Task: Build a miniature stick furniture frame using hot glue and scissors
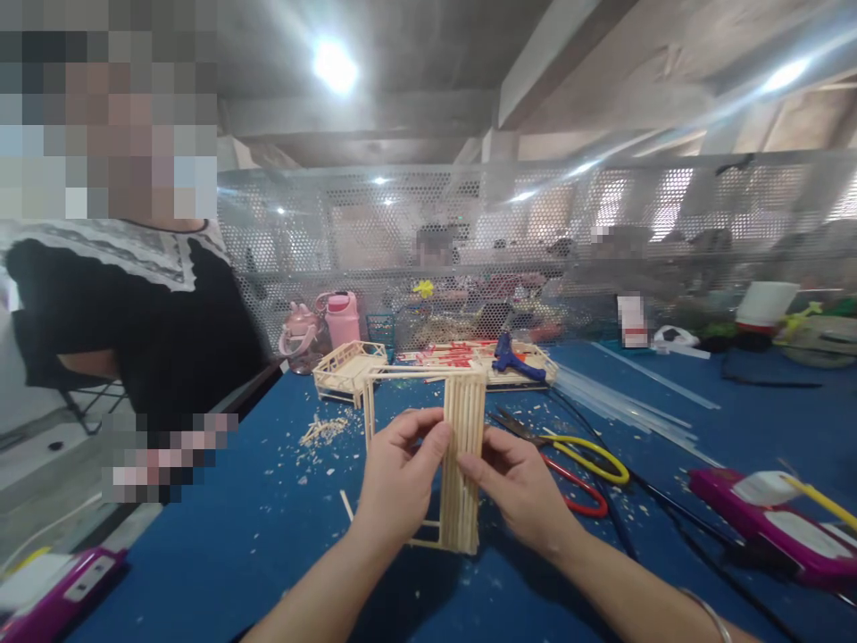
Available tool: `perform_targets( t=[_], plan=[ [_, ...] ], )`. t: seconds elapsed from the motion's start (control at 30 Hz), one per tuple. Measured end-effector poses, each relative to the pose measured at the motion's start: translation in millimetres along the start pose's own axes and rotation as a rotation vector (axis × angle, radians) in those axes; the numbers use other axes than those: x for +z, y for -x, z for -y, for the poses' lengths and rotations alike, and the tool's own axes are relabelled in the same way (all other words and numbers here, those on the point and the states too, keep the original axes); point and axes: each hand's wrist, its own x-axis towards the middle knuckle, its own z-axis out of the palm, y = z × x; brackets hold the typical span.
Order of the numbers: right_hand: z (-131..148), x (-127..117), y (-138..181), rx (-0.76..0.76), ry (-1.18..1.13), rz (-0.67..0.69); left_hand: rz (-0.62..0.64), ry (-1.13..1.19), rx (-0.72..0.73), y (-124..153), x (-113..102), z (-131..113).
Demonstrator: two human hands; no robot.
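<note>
Between my two hands a small frame of thin wooden sticks point(461, 464) stands upright over the blue table. Its right part is a panel of sticks side by side; the left part is an open frame. My left hand point(402, 473) pinches the panel's left edge with thumb and fingers. On the other edge, my right hand point(519, 482) grips with its thumb on the front face, its fingers partly hidden behind. Just right of my right hand lie scissors point(589, 455) with a yellow and a red handle. A blue glue gun point(515, 357) rests behind the frame on a stick tray.
A finished-looking stick tray point(352, 371) and stick offcuts point(325, 431) lie at the back left. Clear glue sticks point(622, 402) spread to the right. Purple power strips point(777, 527) and black cables flank the blue table point(268, 554). A person point(140, 330) is at the left.
</note>
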Motion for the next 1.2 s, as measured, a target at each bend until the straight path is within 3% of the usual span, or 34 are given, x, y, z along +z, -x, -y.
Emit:
perform_targets(
  t=[0.13, 0.77, 0.87, 1.0, 1.1, 1.2],
  plan=[
    [-0.1, 0.5, 1.0, 0.004, 0.036, 0.001, -0.018, -0.051, 0.085, 1.0, -0.6, 2.3],
    [3.4, 2.7, 4.1, -0.043, 0.178, 0.007, -0.030, -0.100, 0.107, 3.7, -1.6, -1.3],
    [6.0, -2.9, -0.6, -0.007, 0.156, -0.043, -0.015, -0.030, 0.002, 0.9, -0.4, -2.4],
    [5.4, -19.3, -13.3, 0.081, -0.023, -0.252, 0.017, 0.056, -0.274, -3.4, 2.2, -4.7],
    [1.1, -28.7, -19.7, 0.138, -0.100, -0.303, 0.132, -0.007, -0.398, -3.5, 3.6, -5.4],
    [-1.0, -30.4, -20.2, 0.177, -0.095, -0.291, 0.270, -0.064, -0.394, -0.8, 3.7, -4.3]
  ],
)
